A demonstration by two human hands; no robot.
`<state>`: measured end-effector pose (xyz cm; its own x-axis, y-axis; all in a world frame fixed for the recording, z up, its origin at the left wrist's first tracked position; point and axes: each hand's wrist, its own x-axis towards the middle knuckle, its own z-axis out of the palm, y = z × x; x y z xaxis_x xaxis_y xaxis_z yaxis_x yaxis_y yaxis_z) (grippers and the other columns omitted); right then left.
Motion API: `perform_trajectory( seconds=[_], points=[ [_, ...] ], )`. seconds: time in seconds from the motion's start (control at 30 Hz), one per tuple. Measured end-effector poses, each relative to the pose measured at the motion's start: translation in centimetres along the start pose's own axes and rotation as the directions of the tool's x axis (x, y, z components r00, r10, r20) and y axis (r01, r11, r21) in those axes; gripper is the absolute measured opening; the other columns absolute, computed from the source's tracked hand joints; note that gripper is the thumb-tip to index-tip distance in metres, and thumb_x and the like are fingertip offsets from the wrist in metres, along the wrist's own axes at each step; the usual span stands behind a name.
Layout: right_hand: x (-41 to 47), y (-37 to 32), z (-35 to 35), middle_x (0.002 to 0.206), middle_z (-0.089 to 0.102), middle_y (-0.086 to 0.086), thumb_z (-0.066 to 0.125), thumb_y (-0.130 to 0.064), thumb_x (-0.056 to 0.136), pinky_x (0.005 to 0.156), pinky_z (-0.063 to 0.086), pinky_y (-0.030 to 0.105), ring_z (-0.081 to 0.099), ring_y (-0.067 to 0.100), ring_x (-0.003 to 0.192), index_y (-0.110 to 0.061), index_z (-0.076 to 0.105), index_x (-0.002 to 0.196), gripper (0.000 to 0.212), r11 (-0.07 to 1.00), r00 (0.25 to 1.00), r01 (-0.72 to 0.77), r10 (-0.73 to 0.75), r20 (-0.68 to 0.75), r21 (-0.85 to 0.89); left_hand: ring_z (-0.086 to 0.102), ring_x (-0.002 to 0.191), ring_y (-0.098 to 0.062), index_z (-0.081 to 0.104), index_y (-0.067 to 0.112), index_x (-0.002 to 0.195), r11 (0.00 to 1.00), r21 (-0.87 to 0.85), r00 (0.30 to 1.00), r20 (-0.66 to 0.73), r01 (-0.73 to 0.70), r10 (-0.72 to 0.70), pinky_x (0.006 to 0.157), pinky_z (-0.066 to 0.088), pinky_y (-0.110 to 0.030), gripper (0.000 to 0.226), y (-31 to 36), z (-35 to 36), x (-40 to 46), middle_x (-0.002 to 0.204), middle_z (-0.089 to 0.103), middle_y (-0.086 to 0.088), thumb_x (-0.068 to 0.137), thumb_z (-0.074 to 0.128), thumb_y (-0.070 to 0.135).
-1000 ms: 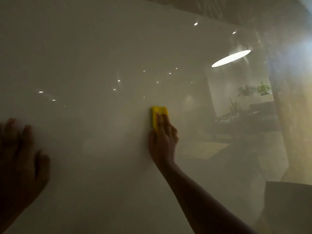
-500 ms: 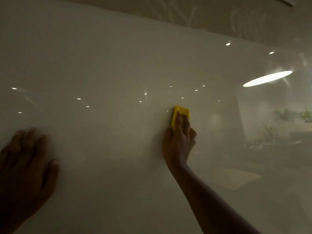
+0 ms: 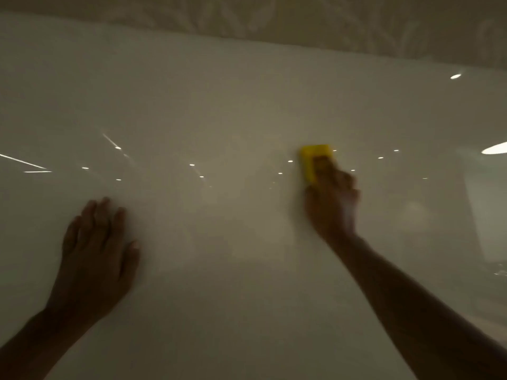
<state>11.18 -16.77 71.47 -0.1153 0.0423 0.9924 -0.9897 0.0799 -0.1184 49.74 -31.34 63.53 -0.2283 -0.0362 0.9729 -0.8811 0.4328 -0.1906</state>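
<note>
A yellow sponge lies against a glossy white surface. My right hand presses on it with its fingers laid flat over the sponge's lower part, so only the top and left edge show. The hand is blurred by motion. Far to the left and lower down, my left hand rests flat on the same surface, fingers straight and slightly spread, holding nothing.
The shiny surface mirrors small ceiling lights and one bright oval lamp reflection at the right edge. A patterned beige strip runs along the top beyond the surface's far edge. The light is dim.
The view has swung left, so both hands sit further right in the frame. My right hand and the sponge have slid over the surface. My left hand stays flat.
</note>
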Motion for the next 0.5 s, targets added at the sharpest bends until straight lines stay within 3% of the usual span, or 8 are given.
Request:
perform_trajectory(
  seconds=[0.07,0.1,0.2,0.33,0.43,0.5],
  points=[
    [1.6,-0.2,0.2,0.159,0.030,0.004,0.050,-0.022,0.092,0.091,0.041,0.049,0.043,0.045,0.120,-0.027,0.032,0.153,0.063,0.942,0.940,-0.337,0.336,-0.053,-0.002,0.033,0.147,-0.055,0.048,-0.011,0.146,1.000,0.019,1.000,0.024,-0.005,0.005,0.116,0.030,-0.066,0.066,-3.1,-1.2,-1.2,0.158,0.037,-0.036,0.099,0.037,0.034],
    [2.3,-1.4,0.7,0.162,0.024,0.000,0.048,-0.023,0.092,0.094,0.038,0.049,0.040,0.044,0.123,-0.032,0.029,0.153,0.064,0.901,0.899,-0.433,0.433,-0.069,0.014,0.034,0.147,-0.055,0.048,-0.011,0.146,0.999,0.034,0.999,0.034,-0.006,0.004,0.116,0.031,-0.065,0.066,-5.3,-2.1,-1.9,0.158,0.037,-0.036,0.100,0.036,0.034],
    [4.1,-4.5,1.7,0.163,0.019,-0.003,0.044,-0.023,0.091,0.098,0.033,0.050,0.037,0.044,0.125,-0.037,0.029,0.151,0.063,0.852,0.848,-0.523,0.524,-0.083,0.034,0.035,0.146,-0.056,0.049,-0.012,0.145,0.999,0.044,0.998,0.053,0.011,-0.013,0.116,0.031,-0.065,0.065,-9.2,-3.4,-3.2,0.157,0.038,-0.037,0.101,0.035,0.033],
    [5.3,-14.0,3.7,0.163,0.020,0.001,0.045,-0.020,0.093,0.096,0.034,0.049,0.038,0.043,0.124,-0.031,0.031,0.152,0.062,0.939,0.938,-0.344,0.343,-0.039,-0.002,0.038,0.145,-0.057,0.050,-0.014,0.143,0.997,0.036,0.995,0.071,0.071,-0.073,0.115,0.035,-0.067,0.064,-13.7,-4.5,-4.7,0.155,0.040,-0.039,0.100,0.036,0.031],
    [4.3,-23.1,4.8,0.164,0.019,0.000,0.047,-0.019,0.091,0.091,0.038,0.047,0.041,0.040,0.120,-0.034,0.029,0.153,0.066,0.999,1.000,0.000,0.002,0.027,-0.041,0.039,0.144,-0.057,0.049,-0.014,0.144,0.997,0.012,0.995,0.063,0.076,-0.076,0.115,0.035,-0.067,0.064,-15.5,-4.6,-5.4,0.156,0.040,-0.038,0.100,0.036,0.031],
    [2.1,-28.3,5.5,0.165,0.016,-0.004,0.045,-0.019,0.089,0.086,0.038,0.043,0.042,0.037,0.117,-0.036,0.027,0.153,0.069,0.958,0.955,0.284,-0.280,0.100,-0.027,0.039,0.145,-0.056,0.047,-0.014,0.146,0.997,-0.007,0.995,0.062,0.077,-0.076,0.117,0.034,-0.067,0.065,-16.0,-4.6,-5.5,0.157,0.040,-0.038,0.100,0.036,0.031]
  ],
)
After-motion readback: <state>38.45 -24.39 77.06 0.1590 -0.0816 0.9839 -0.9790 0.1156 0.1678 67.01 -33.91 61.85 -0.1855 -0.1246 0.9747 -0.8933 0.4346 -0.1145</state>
